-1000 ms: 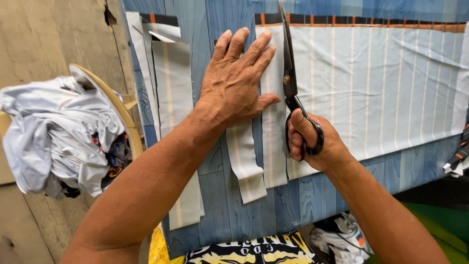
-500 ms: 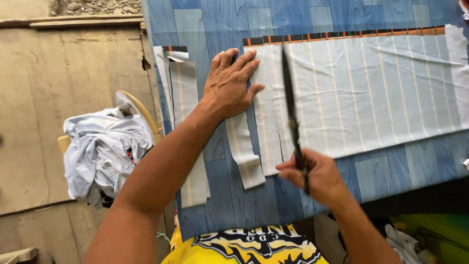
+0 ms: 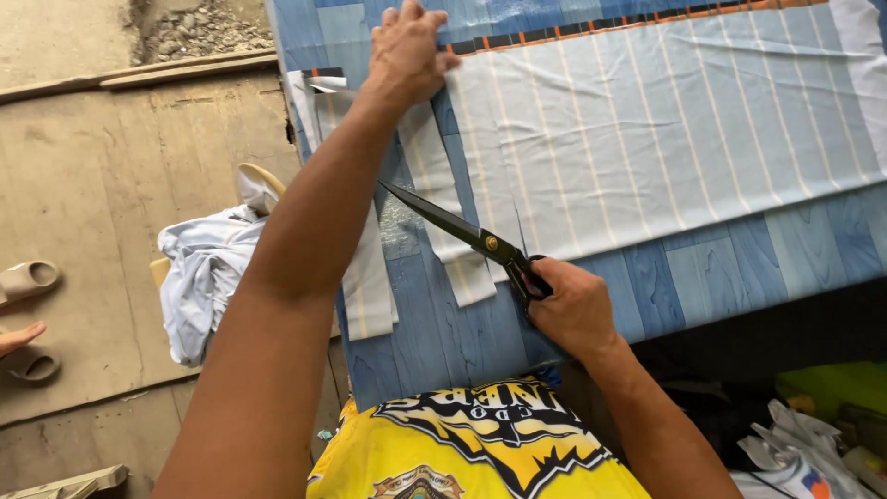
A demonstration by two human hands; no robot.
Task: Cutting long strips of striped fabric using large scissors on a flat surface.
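My right hand [image 3: 571,303] grips the handles of long black scissors [image 3: 457,226], whose closed blades point up and to the left over the blue table [image 3: 739,268]. My left hand [image 3: 407,51] presses flat on the left edge of a wide pale striped cloth [image 3: 665,129] spread across the table, near its orange-and-black top border. Two narrow cut strips of the same cloth [image 3: 434,176] lie to the left of the big piece, partly under my left forearm.
A heap of white-blue fabric [image 3: 208,277] rests on a stool left of the table, on a wooden floor. Sandals [image 3: 28,277] and another person's fingertips [image 3: 18,337] show at the far left. More cloth and a green thing [image 3: 822,388] lie at the lower right.
The scissors swung from upright along the cloth's edge to a slant pointing left, away from the cut. My left hand slid up toward the cloth's top border. The camera view shifted down and left.
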